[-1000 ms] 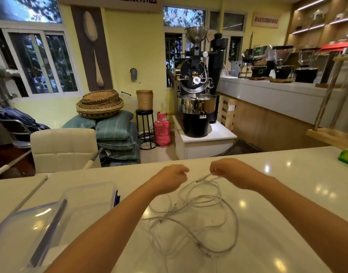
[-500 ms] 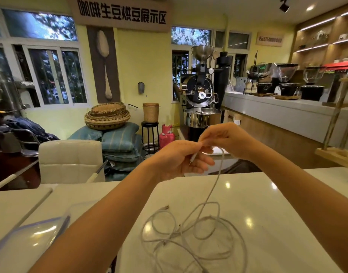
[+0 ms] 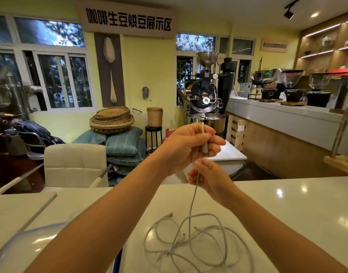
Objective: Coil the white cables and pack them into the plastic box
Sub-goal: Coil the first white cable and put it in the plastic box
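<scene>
**Cable end lifted clear, coiling about to start**

While the left hand [image 3: 186,146] pinches the plug end upright, its grip closed on the cable [image 3: 191,203], the right hand [image 3: 206,177] sits just below with fingers loosely curled round the same strand. From there the cable hangs down to a loose tangle [image 3: 194,241] on the tabletop [image 3: 287,213]. A second ago both hands worked low at the tangle; now they have risen, drawing one strand free. That likely readies the first loop. The box [image 3: 31,245] waits at lower left, farther out of frame than before.

Two bare forearms — no sleeves, left hand [image 3: 186,146], right hand [image 3: 208,176]
</scene>
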